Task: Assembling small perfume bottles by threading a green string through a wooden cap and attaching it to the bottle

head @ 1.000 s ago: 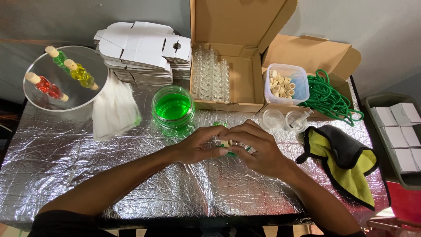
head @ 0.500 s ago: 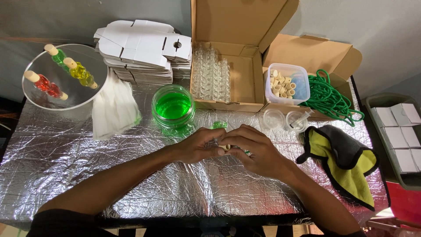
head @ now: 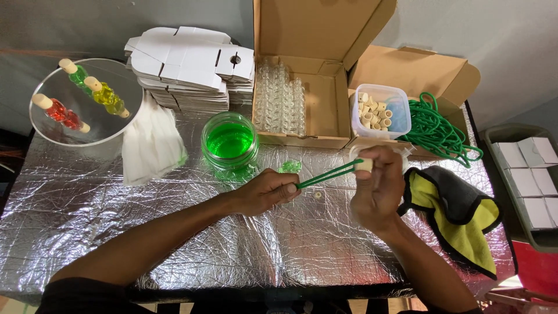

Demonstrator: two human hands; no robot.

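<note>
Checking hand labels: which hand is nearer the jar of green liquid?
Left. The left hand sits just below and right of the jar of green liquid, pinching a green cord. The right hand is farther right, holding a cork at the cord's other end.

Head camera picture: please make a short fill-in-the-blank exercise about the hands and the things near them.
1. The left hand pinches a ____ cord.
2. The right hand holds a small ____ at the cord's other end.
3. The jar holds green ____.

Missing words: green; cork; liquid
</note>
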